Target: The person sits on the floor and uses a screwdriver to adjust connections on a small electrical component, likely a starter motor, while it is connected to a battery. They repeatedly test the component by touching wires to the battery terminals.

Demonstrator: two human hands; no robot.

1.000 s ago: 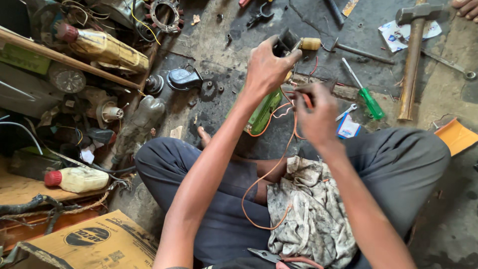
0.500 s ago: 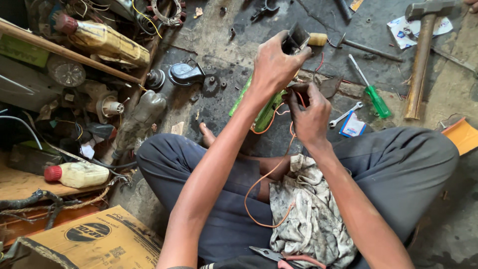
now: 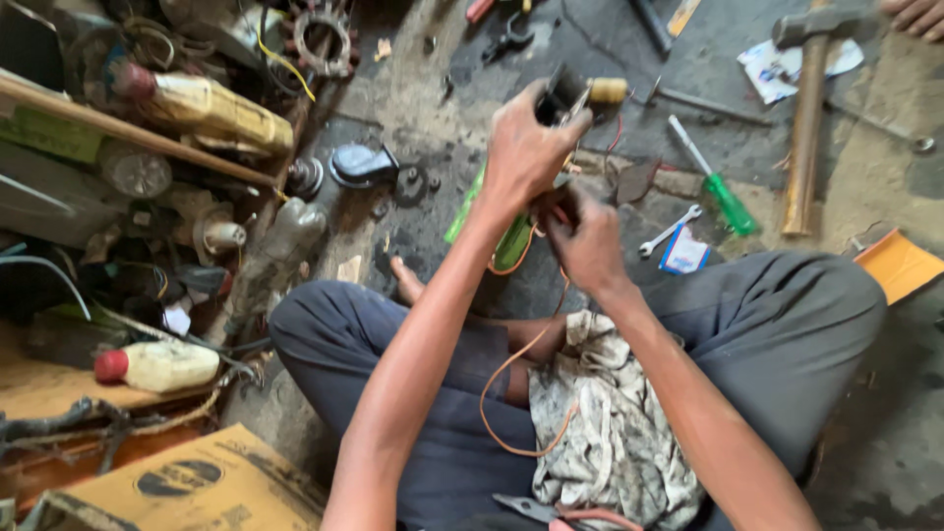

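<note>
The left hand [image 3: 526, 147] is closed around a dark part [image 3: 562, 93], raised slightly since before; the right hand [image 3: 588, 241] is pinched, apparently on an orange wire [image 3: 511, 364].

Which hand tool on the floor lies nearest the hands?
The small silver wrench, just right of the right hand. The green-handled screwdriver and wooden-handled hammer lie farther right.

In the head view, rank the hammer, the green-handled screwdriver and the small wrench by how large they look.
1. hammer, plainly largest.
2. green-handled screwdriver.
3. small wrench, smallest.
All three lie on the floor, so nearness hardly matters.
</note>
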